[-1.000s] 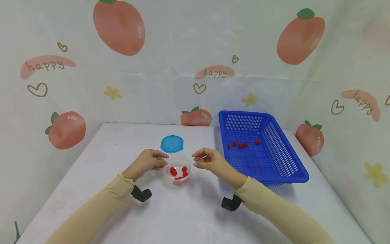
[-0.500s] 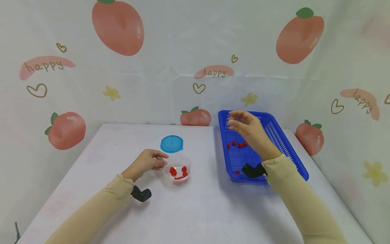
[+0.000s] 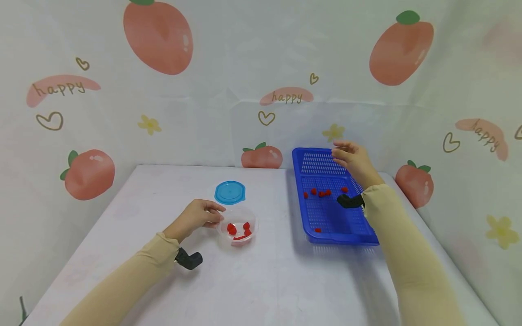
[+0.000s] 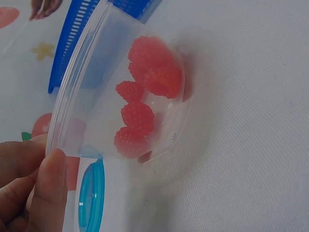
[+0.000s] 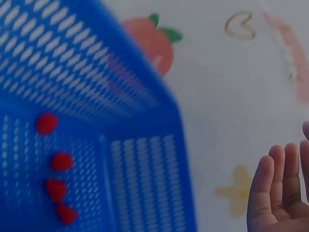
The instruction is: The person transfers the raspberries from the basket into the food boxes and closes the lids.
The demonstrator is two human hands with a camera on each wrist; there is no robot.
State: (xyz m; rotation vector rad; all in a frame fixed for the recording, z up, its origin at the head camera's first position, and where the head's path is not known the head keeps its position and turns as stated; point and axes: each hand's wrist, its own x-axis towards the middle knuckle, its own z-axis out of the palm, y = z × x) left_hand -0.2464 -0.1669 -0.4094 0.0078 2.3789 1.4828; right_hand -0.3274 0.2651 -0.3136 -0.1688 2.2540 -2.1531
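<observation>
My left hand pinches the left rim of a clear plastic container standing on the table. Several red raspberries lie in its bottom; in the left wrist view the thumb and a finger meet at the rim. Over the far right part of the blue plastic basket hovers my right hand, fingers extended and nothing in them. More raspberries are scattered on the basket floor, and a single raspberry lies near its front. My right forearm hides the basket's right side.
A round blue lid lies flat on the white table just behind the container. Behind the table hangs a white cloth printed with fruit. The basket has raised, slotted side walls.
My right hand has left the container's right side and moved right and away, up over the basket. A raspberry near the basket's front has come into view. The left hand stays put.
</observation>
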